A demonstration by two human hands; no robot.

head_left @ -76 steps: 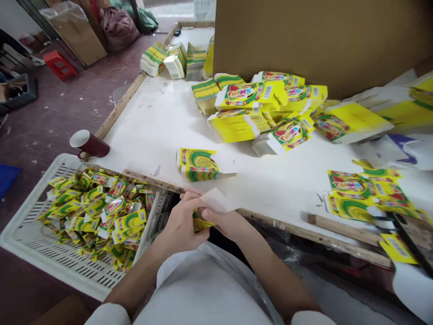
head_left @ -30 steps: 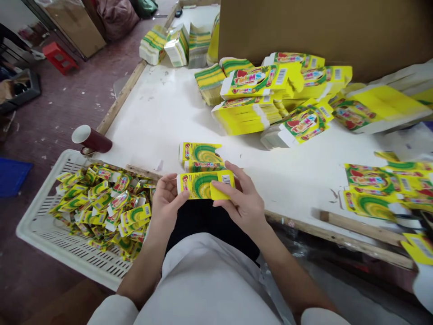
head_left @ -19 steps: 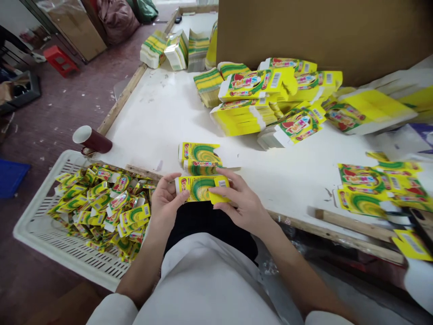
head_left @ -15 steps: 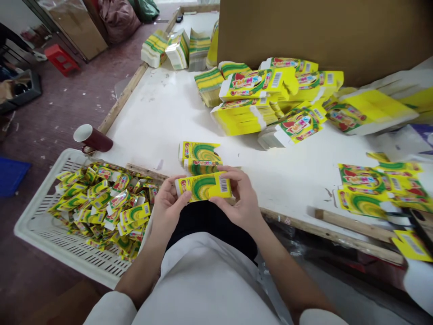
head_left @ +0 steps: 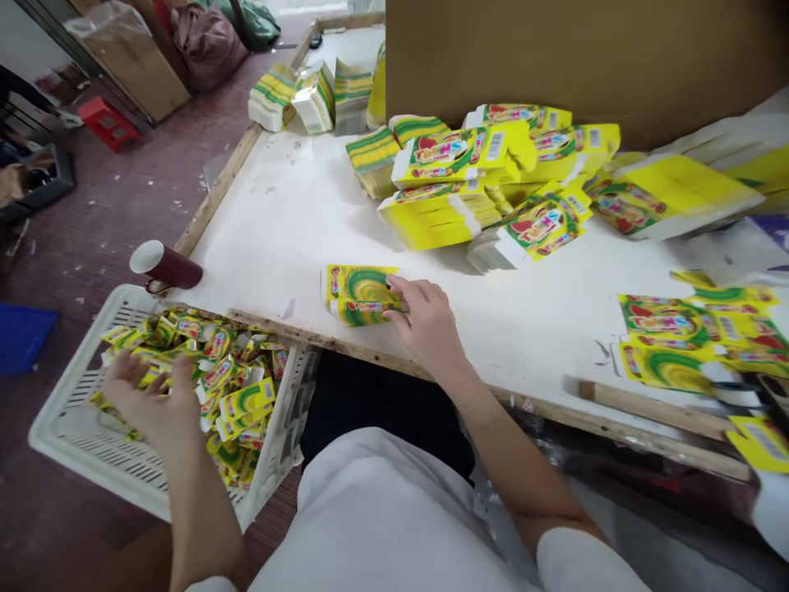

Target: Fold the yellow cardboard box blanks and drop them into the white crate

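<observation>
My left hand (head_left: 148,399) hovers low over the white plastic basket (head_left: 67,448), which is filled with several folded yellow-green cartons (head_left: 243,403). Its fingers are spread and slightly blurred, and I see nothing in them. My right hand (head_left: 428,325) reaches onto the white table (head_left: 289,222). Its fingertips lie on the right end of a small stack of flat yellow-green cartons (head_left: 357,289) near the table's front edge. The fingers are stretched out, not wrapped round anything.
Big piles of flat yellow cartons (head_left: 456,185) lie mid-table before a brown cardboard wall (head_left: 555,57). More printed sheets (head_left: 678,341) lie at the right. A dark red cup (head_left: 165,265) lies on its side at the table's left corner. A wooden strip (head_left: 653,415) edges the front.
Both hands held one carton in front of me. Now my left hand has swung left over the basket and holds nothing, and my right hand has gone forward onto the flat stack.
</observation>
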